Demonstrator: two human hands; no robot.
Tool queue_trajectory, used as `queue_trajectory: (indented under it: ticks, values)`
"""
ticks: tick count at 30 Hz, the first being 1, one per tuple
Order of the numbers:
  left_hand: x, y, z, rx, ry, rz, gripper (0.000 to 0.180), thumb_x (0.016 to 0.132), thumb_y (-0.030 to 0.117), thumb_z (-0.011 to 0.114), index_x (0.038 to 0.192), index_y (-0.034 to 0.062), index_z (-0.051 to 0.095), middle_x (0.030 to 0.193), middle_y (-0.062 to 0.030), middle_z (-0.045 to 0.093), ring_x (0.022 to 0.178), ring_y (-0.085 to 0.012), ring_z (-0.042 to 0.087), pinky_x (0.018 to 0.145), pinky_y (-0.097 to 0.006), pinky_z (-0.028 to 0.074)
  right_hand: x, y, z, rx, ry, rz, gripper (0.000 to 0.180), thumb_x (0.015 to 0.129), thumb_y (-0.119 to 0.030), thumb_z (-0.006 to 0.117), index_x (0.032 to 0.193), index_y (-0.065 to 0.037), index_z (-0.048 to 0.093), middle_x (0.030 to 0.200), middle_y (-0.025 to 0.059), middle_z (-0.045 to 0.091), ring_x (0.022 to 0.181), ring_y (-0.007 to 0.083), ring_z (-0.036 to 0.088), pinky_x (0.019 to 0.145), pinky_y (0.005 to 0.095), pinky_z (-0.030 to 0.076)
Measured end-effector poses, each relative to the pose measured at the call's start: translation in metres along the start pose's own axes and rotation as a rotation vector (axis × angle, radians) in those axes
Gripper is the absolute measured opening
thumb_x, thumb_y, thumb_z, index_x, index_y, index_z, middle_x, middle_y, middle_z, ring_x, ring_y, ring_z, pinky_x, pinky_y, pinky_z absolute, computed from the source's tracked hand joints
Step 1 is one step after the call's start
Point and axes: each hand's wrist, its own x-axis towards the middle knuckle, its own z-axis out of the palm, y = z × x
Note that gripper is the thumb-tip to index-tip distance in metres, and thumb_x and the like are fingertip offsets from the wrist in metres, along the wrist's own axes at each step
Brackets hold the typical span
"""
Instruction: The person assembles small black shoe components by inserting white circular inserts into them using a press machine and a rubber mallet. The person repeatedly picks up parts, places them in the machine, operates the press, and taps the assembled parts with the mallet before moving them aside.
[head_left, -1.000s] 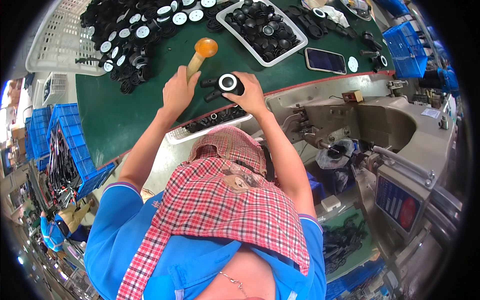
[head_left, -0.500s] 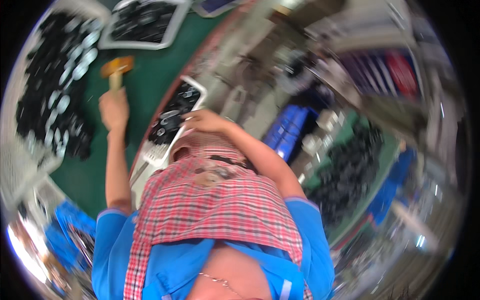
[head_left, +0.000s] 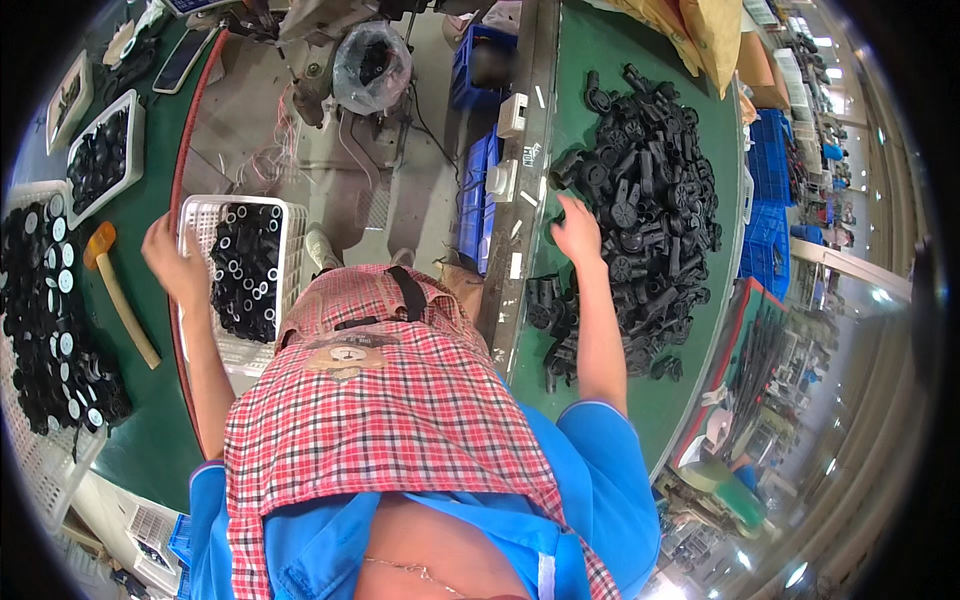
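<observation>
My left hand (head_left: 178,262) hovers at the left rim of a white plastic basket (head_left: 292,275), fingers apart and nothing in them. Short black tubular parts (head_left: 248,265), some with pale ring ends, fill that basket. Left of this hand, a mallet (head_left: 122,295) with an orange head and wooden handle lies on the green table. On the right, my right hand (head_left: 578,235) is at the near edge of a heap of black plastic parts (head_left: 650,200). Its fingers are curled around a small dark piece, mostly hidden by the hand.
A large white crate (head_left: 22,200) of black parts with pale discs stands far left, beside a white tray (head_left: 130,150). A phone (head_left: 185,60) lies farther back. Between the tables are a bag-lined bin (head_left: 372,70) and blue crates (head_left: 478,200). Brown sacking (head_left: 715,40) covers the right table's far end.
My left hand has let go of the mallet, which now lies on the table. My right hand has gone from the basket to the black heap, and the view has swung right.
</observation>
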Motion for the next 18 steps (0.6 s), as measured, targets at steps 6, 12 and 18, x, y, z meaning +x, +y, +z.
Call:
queue_trajectory:
  ticks: [6, 12, 18]
  values:
    - [-0.014, 0.136, 0.026, -0.381, -0.227, 0.096, 0.035, 0.086, 0.007, 0.063, 0.119, -0.0025, 0.056, 0.123, -0.0216, 0.053, 0.115, -0.0395, 0.051, 0.101, -0.043, 0.04, -0.021, 0.06, 0.025, -0.047, 0.029, -0.195, 0.062, 0.069, -0.004, 0.072, 0.128, -0.008, 0.054, 0.134, 0.0107, 0.05, 0.108, 0.0378, 0.058, 0.092, 0.043, 0.049]
    - [-0.034, 0.207, 0.009, -0.667, -0.507, 0.19, 0.053, 0.079, 0.012, 0.073, 0.127, 0.0022, 0.052, 0.127, -0.0192, 0.05, 0.119, -0.0379, 0.049, 0.101, -0.043, 0.042, -0.003, -0.068, -0.025, 1.034, -0.04, -0.074, 0.042, 0.08, -0.027, 0.08, 0.105, 0.002, 0.061, 0.081, 0.005, 0.065, 0.07, 0.0107, 0.062, 0.067, 0.0268, 0.051]
    - [-0.025, 0.207, -0.007, -0.834, -0.356, 0.019, 0.037, 0.089, 0.018, 0.065, 0.119, 0.0011, 0.05, 0.106, -0.0216, 0.056, 0.092, -0.041, 0.06, 0.074, -0.045, 0.048, -0.004, -0.258, -0.001, 1.506, -0.213, -0.235, 0.03, 0.092, -0.03, 0.069, 0.089, -0.002, 0.059, 0.078, 0.0012, 0.061, 0.068, 0.0077, 0.055, 0.062, 0.0227, 0.044]
